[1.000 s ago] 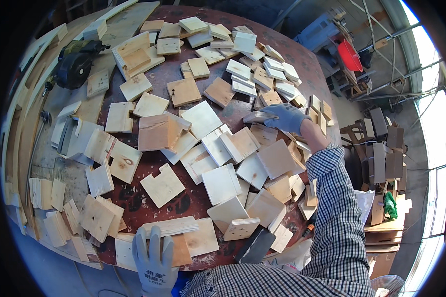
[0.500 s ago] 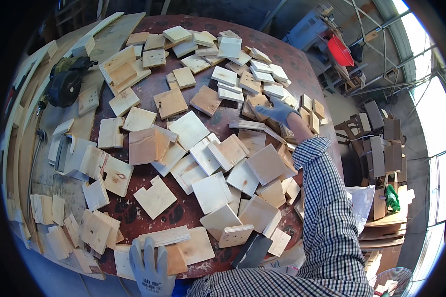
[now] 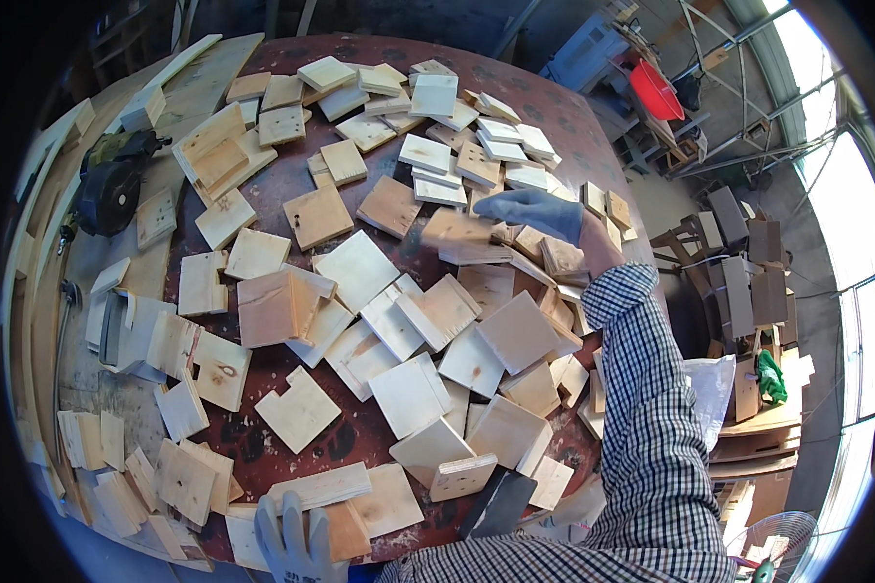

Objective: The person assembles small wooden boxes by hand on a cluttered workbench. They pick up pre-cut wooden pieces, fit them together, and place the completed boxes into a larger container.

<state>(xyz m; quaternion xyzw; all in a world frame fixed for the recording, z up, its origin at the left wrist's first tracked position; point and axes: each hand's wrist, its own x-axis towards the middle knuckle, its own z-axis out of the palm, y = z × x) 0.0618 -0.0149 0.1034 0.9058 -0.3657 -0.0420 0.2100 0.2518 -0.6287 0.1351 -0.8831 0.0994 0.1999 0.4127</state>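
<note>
My right hand (image 3: pixel 535 210), in a grey-blue work glove, reaches over the far right part of the heap with its fingers stretched out to the left. Just below its fingertips is a motion-blurred brown wood block (image 3: pixel 455 229); whether they touch cannot be made out. My left hand (image 3: pixel 297 546), in a grey glove, lies with fingers spread at the table's near edge. Its fingertips meet a pale wood strip (image 3: pixel 321 487), and a brown block (image 3: pixel 346 531) is beside it. A notched wood piece (image 3: pixel 298 410) lies flat farther in.
Many loose wood offcuts cover the dark red table (image 3: pixel 379 53). A black power tool (image 3: pixel 112 194) sits on planks at the left. Beyond the right edge are a red basin (image 3: pixel 656 90), stacked boards (image 3: pixel 753 462) and a fan (image 3: pixel 773 544).
My right hand has turned its fingers leftward and moved slightly toward me. A brown block has shifted left from beneath it. My left hand stays in place; the whole view has shifted a little.
</note>
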